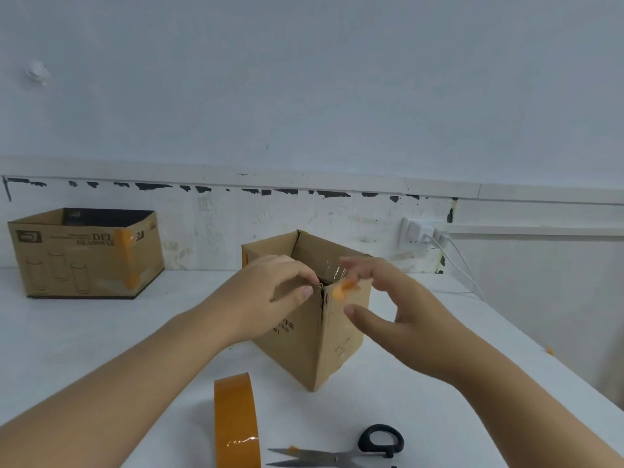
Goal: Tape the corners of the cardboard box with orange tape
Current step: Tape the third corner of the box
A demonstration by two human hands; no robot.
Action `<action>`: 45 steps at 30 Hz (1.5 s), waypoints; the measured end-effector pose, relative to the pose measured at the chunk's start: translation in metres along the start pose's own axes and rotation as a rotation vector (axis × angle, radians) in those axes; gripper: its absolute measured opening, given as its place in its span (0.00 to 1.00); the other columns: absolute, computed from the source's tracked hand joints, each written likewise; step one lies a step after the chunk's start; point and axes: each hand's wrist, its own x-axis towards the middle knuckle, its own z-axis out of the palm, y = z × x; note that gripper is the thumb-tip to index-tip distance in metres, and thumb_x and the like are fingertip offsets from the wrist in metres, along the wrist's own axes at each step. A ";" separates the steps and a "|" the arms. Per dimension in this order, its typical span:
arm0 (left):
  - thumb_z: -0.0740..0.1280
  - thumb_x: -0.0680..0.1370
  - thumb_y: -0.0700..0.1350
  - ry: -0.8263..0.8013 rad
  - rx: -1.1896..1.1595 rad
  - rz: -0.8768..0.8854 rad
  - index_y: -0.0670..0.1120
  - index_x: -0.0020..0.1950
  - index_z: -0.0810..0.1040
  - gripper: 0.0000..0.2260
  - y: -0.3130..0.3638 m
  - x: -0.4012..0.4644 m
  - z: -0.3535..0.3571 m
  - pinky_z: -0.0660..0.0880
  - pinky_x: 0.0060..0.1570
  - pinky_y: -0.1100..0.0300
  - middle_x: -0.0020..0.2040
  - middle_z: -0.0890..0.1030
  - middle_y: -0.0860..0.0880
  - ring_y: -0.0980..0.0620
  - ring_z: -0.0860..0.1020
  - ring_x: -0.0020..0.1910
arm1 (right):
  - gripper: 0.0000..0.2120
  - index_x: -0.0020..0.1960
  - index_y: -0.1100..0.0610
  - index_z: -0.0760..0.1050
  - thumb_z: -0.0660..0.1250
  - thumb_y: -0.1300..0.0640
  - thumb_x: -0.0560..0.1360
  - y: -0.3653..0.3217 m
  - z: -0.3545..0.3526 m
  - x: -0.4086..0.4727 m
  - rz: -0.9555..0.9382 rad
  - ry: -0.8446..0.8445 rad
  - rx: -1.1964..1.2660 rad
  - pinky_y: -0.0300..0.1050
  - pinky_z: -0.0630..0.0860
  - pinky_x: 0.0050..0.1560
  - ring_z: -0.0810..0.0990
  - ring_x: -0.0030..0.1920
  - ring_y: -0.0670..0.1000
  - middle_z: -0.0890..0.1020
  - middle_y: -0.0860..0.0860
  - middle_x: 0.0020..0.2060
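An open brown cardboard box (pixel 314 346) stands on the white table with one corner edge facing me. My left hand (pixel 270 295) grips the box's top rim just left of that near corner. My right hand (pixel 398 309) hovers at the right of the corner, fingers spread and blurred. A small piece of orange tape (pixel 342 288) is at the top of the corner, by my right fingertips; whether they hold it is unclear. A roll of orange tape (pixel 236 420) stands on edge near the front of the table.
Scissors (pixel 344 450) with black handles lie at the front, right of the roll. A second, wider cardboard box (pixel 87 255) with orange tape on its corner sits at the back left. A wall socket with a white cable (pixel 452 251) is at the right.
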 end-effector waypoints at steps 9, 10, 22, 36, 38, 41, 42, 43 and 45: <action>0.64 0.78 0.53 0.043 -0.149 0.016 0.57 0.54 0.80 0.07 -0.006 0.005 0.009 0.70 0.47 0.63 0.49 0.78 0.61 0.61 0.72 0.55 | 0.23 0.57 0.32 0.62 0.69 0.54 0.74 0.015 0.021 0.033 -0.014 0.067 0.029 0.41 0.74 0.54 0.76 0.55 0.38 0.79 0.39 0.49; 0.65 0.77 0.52 0.052 -0.173 0.013 0.56 0.53 0.80 0.07 -0.006 0.006 0.011 0.69 0.47 0.63 0.49 0.78 0.60 0.60 0.72 0.54 | 0.24 0.57 0.31 0.62 0.70 0.53 0.74 0.017 0.022 0.033 -0.011 0.077 0.035 0.41 0.75 0.52 0.76 0.53 0.40 0.79 0.40 0.47; 0.66 0.77 0.49 0.192 -0.174 0.046 0.54 0.47 0.79 0.03 0.001 0.006 0.030 0.65 0.48 0.66 0.41 0.76 0.56 0.56 0.69 0.49 | 0.21 0.60 0.41 0.67 0.71 0.54 0.73 0.031 0.034 0.034 -0.001 0.177 0.091 0.44 0.75 0.54 0.76 0.52 0.43 0.78 0.40 0.45; 0.58 0.73 0.62 0.136 -0.200 0.060 0.63 0.47 0.78 0.11 -0.004 0.007 0.027 0.66 0.49 0.68 0.46 0.78 0.59 0.60 0.70 0.54 | 0.21 0.64 0.44 0.68 0.70 0.51 0.73 0.034 0.029 0.033 0.025 0.143 0.124 0.43 0.75 0.55 0.78 0.52 0.42 0.81 0.40 0.46; 0.58 0.74 0.62 0.150 -0.212 0.063 0.61 0.48 0.79 0.12 -0.004 0.006 0.029 0.66 0.48 0.69 0.46 0.78 0.59 0.60 0.70 0.54 | 0.20 0.63 0.44 0.69 0.70 0.51 0.73 0.034 0.029 0.033 0.029 0.150 0.116 0.40 0.75 0.54 0.78 0.51 0.40 0.81 0.40 0.45; 0.63 0.76 0.61 0.177 -0.217 0.048 0.61 0.47 0.79 0.08 -0.003 0.006 0.031 0.66 0.47 0.69 0.45 0.78 0.57 0.61 0.70 0.53 | 0.20 0.63 0.45 0.69 0.71 0.51 0.73 0.033 0.032 0.036 0.027 0.166 0.097 0.37 0.73 0.52 0.77 0.50 0.40 0.80 0.40 0.44; 0.64 0.76 0.59 0.188 -0.211 0.039 0.61 0.46 0.78 0.06 -0.002 0.006 0.031 0.66 0.47 0.69 0.44 0.78 0.57 0.62 0.69 0.53 | 0.19 0.62 0.46 0.70 0.71 0.51 0.73 0.033 0.033 0.037 0.028 0.168 0.090 0.37 0.73 0.52 0.77 0.50 0.40 0.80 0.40 0.45; 0.63 0.75 0.57 0.195 -0.202 0.034 0.61 0.45 0.78 0.05 -0.001 0.007 0.032 0.65 0.47 0.69 0.44 0.78 0.57 0.62 0.69 0.52 | 0.19 0.62 0.46 0.70 0.71 0.51 0.73 0.032 0.033 0.037 0.029 0.168 0.082 0.35 0.73 0.51 0.77 0.51 0.40 0.80 0.41 0.45; 0.62 0.74 0.55 0.194 -0.188 0.034 0.60 0.45 0.78 0.06 0.001 0.007 0.032 0.65 0.47 0.70 0.43 0.78 0.56 0.62 0.69 0.52 | 0.18 0.61 0.46 0.70 0.71 0.51 0.74 0.031 0.033 0.037 0.028 0.167 0.069 0.32 0.71 0.51 0.76 0.51 0.39 0.81 0.42 0.46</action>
